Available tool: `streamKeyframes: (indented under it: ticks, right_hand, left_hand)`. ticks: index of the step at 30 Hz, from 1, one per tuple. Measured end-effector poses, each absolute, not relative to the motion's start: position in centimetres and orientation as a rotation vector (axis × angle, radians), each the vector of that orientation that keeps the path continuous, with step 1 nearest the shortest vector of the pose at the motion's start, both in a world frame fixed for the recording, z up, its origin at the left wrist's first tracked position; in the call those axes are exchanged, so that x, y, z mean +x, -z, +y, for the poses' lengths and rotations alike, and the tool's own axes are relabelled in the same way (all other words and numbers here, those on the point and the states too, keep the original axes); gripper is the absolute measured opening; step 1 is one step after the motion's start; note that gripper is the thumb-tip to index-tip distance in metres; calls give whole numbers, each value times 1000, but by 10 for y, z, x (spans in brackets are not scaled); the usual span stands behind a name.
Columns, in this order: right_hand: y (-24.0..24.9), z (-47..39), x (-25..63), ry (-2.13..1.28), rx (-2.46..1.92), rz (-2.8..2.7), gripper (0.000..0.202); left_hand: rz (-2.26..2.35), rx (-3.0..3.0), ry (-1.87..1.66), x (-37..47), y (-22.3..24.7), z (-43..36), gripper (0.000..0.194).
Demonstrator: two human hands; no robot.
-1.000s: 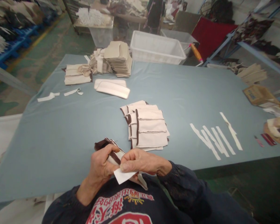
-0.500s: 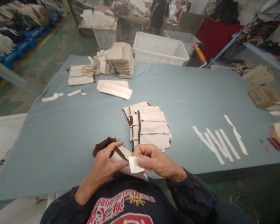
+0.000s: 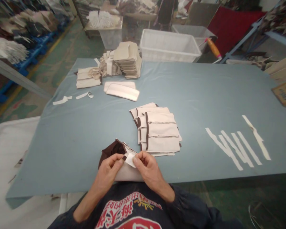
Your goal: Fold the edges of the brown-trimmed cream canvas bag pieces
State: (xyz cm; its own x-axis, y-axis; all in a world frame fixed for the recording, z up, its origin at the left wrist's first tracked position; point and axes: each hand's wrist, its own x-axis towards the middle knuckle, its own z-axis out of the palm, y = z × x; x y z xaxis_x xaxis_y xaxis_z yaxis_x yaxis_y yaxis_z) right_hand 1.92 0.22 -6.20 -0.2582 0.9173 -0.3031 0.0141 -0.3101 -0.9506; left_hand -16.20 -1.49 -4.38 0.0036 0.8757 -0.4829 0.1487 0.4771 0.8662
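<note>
A cream fabric pouch (image 3: 128,173) with a dark brown lining lies at the table's front edge, against my body, its brown mouth open to the left. My left hand (image 3: 109,168) pinches the pouch's upper edge near a small dark tab. Between thumb and fingers, my right hand (image 3: 149,168) grips a small white strip piece (image 3: 130,159), held against the pouch edge. Both hands are close together, fingertips a little apart. Just beyond them lies a fanned pile of flat cream pouches (image 3: 162,130) with brown edging.
White strips (image 3: 231,149) lie at the right, with two more (image 3: 84,95) at the left. Two pale oblong panels (image 3: 122,92), a stack of beige pieces (image 3: 127,58) and a cream bundle (image 3: 88,78) sit farther back. A white plastic bin (image 3: 169,47) stands behind the table.
My left hand has shifted its hold to the pouch's upper edge. My right hand has brought the white piece up to that edge, and the pouch has turned. The view has shifted slightly.
</note>
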Motion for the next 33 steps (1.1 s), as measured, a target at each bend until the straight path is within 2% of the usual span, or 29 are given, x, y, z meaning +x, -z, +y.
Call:
streamKeyframes:
  ticks: [10,22,33]
  right_hand:
    - [76,-17,3,-1206,-1401,-1386,27]
    - [79,-24,-7,-1227,-1468,-1271,23]
    - [80,-25,-10,-1205,-1464,-1289,24]
  left_hand:
    - [1416,1013,-738,-166,52,-20,39]
    - [1424,1210,-823,-171,57,-22,52]
    - [1555,1045,-862,-158,63,-18,31]
